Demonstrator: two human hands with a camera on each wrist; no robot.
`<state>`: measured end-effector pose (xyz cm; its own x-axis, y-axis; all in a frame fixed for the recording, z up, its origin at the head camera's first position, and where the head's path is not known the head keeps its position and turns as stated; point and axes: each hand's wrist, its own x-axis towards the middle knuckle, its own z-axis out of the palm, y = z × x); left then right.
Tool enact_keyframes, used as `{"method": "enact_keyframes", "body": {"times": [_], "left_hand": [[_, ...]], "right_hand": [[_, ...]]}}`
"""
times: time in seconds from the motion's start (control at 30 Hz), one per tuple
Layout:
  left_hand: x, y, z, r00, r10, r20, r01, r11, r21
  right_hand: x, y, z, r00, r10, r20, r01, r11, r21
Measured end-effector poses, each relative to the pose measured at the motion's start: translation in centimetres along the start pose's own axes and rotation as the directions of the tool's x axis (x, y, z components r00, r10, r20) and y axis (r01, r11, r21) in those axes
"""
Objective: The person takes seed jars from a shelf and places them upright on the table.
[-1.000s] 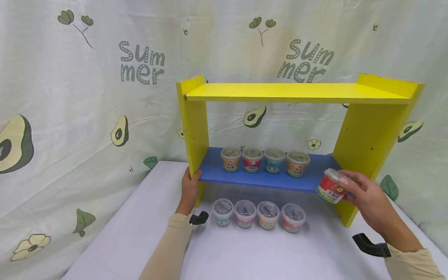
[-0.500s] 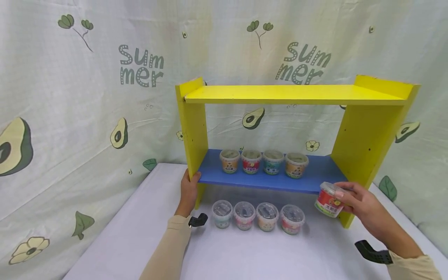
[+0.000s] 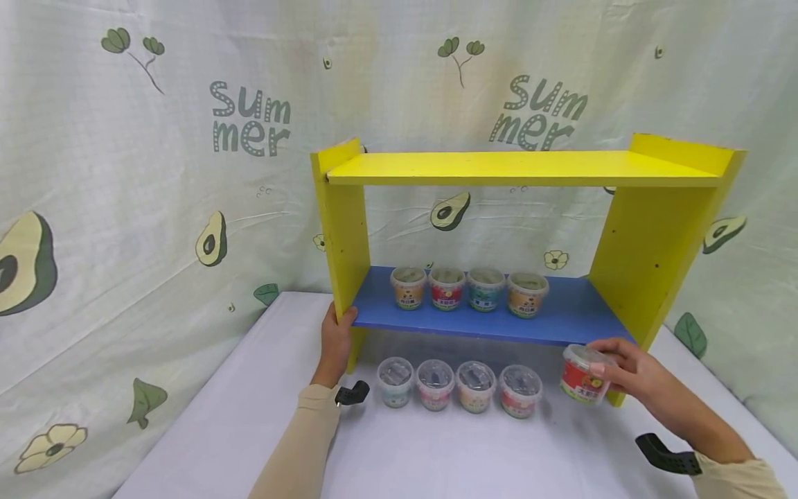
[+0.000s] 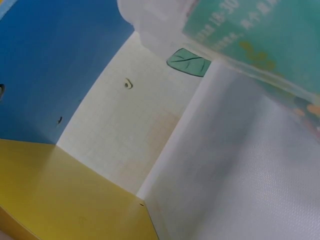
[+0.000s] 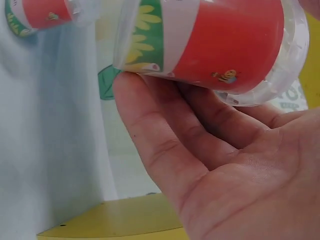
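Right hand [image 3: 636, 378]: lower right of the head view, fingers curled round the red cup [image 3: 582, 375]; in the right wrist view, thumb and fingers [image 5: 165, 150] wrapped under the cup's side.
Left hand [image 3: 337, 339]: lower centre-left of the head view, gripping the front edge of the yellow side panel [image 3: 345, 235], thumb on the corner of the blue board [image 3: 573, 315].
Red cup: right of centre, low in the head view, just below the front edge of the blue board and just left of the foot of the right yellow panel [image 3: 648, 256]; tilted a little; clear lid on top, red label with a sunflower and a small bee seen close in the right wrist view [image 5: 210, 42]. Touching the cloth or not: cannot tell.
Bottom row [image 3: 458, 384]: four clear-lidded cups side by side on the white tabletop [image 3: 206, 430] under the blue board, just left of the red cup and apart from it.
Shelf row [image 3: 469, 291]: four more cups in a line at the back of the blue board, centre of the frame.
Top board [image 3: 517, 168]: yellow, across the upper middle of the frame.
Backdrop [image 3: 156, 173]: pale cloth printed with avocados, leaves, flowers and "Summer", filling the upper frame and both sides.
Wrist mounts: black bracket at the left sleeve [image 3: 352, 393], another at the right sleeve [image 3: 663, 454].
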<state>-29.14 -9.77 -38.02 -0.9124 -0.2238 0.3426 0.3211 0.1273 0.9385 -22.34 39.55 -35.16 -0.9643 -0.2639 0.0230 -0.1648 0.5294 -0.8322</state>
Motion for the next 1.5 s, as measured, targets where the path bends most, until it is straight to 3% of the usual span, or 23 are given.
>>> {"method": "enact_keyframes", "body": {"times": [0.1, 0.27, 0.5, 0.93, 1.17, 1.5], "left_hand": [[0.1, -0.2, 0.0, 1.000, -0.007, 0.004, 0.007, 1.000, 0.002], [1.4, -2.7, -0.1, 1.000, -0.018, 0.007, 0.018, 1.000, 0.000], [1.8, -4.1, 0.1, 1.000, 0.015, -0.004, -0.015, 1.000, -0.022], [1.8, -3.7, -0.4, 0.997, 0.069, -0.040, -0.070, 0.998, -0.009], [2.2, -3.7, -0.4, 0.996, 0.085, -0.026, -0.086, 0.996, -0.033], [2.2, -3.9, -0.3, 0.999, 0.039, 0.016, -0.039, 0.998, -0.040]], "right_hand": [[-0.1, 0.4, 0.2, 1.000, 0.003, 0.027, -0.004, 1.000, 0.021], [-0.1, 0.9, 0.6, 0.997, 0.054, 0.058, -0.056, 0.998, 0.021], [-0.3, 1.2, 1.1, 0.993, 0.108, 0.049, -0.105, 0.993, -0.053], [0.7, 1.8, 2.5, 0.999, 0.047, -0.006, -0.047, 0.993, -0.106], [1.1, 1.7, 2.7, 0.998, 0.042, -0.036, -0.046, 0.993, -0.109], [0.9, 2.5, 3.5, 0.997, 0.066, -0.040, -0.069, 0.992, -0.104]]}}
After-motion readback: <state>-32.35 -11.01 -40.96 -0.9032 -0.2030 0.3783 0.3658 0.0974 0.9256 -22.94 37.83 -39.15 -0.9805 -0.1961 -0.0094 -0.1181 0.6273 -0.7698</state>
